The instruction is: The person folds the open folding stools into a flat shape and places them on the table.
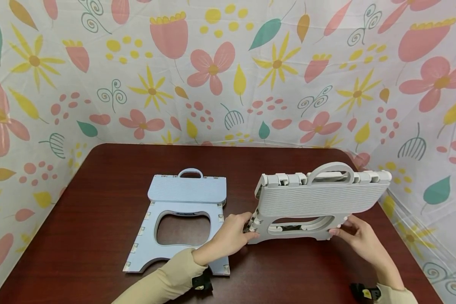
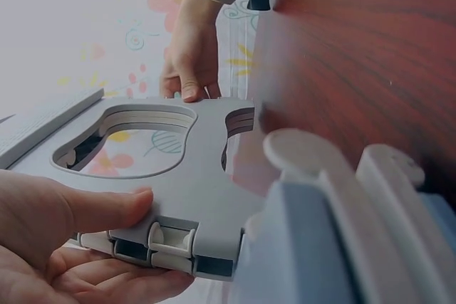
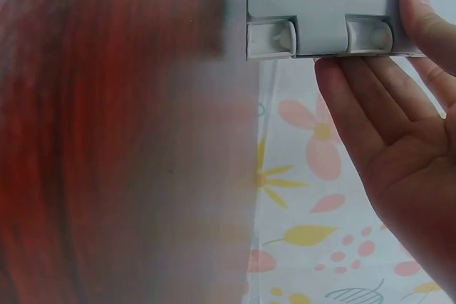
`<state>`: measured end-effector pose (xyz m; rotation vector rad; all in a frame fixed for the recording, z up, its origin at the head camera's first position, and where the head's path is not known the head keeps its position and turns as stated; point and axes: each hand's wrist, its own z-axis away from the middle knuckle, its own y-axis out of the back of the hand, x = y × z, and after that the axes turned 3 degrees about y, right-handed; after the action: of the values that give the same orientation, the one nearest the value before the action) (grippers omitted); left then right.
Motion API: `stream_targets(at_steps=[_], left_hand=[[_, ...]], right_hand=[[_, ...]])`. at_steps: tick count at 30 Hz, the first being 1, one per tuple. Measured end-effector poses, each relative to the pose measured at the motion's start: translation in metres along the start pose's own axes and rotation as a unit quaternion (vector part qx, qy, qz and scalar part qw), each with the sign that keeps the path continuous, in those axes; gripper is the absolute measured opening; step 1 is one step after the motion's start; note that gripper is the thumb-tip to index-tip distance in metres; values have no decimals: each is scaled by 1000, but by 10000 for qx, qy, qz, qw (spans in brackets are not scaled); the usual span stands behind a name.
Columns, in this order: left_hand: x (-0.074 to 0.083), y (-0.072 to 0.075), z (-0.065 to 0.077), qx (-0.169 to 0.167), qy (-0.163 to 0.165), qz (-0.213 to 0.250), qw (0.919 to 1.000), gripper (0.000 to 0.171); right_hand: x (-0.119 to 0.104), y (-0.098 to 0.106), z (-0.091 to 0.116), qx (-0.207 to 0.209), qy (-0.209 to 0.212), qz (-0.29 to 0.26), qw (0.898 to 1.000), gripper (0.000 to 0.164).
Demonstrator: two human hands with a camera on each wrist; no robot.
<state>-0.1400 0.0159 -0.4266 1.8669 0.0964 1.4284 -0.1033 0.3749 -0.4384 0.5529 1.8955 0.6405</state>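
A grey folding step stool, folded flat and standing on its edge, is held over the right part of the table, its handle on top. My left hand grips its left leg edge, the thumb on the front face and fingers behind. At the lower right edge my right hand pinches it between thumb and fingers, beside the hinge notches in the right wrist view. A light blue folding step stool lies flat, folded, to the left, partly covered by my left forearm.
The dark red wooden table runs back to a flower-printed cloth behind and at the sides. The blue stool's edge looms blurred close to the left wrist camera. Dark wrist straps sit at both cuffs.
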Motion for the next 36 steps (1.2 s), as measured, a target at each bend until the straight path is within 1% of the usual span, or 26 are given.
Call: stream_targets(at_steps=[16, 29, 36], left_hand=[[2, 0, 3, 175, -52, 30, 9998, 23], [4, 2, 5, 228, -111, 40, 9997, 23], [6, 2, 6, 285, -21, 194, 9994, 24]], right_hand=[[-3, 2, 3, 190, -48, 177, 9997, 33], [-7, 3, 4, 253, 126, 8, 9996, 36], [-8, 4, 5, 226, 82, 7, 9997, 37]])
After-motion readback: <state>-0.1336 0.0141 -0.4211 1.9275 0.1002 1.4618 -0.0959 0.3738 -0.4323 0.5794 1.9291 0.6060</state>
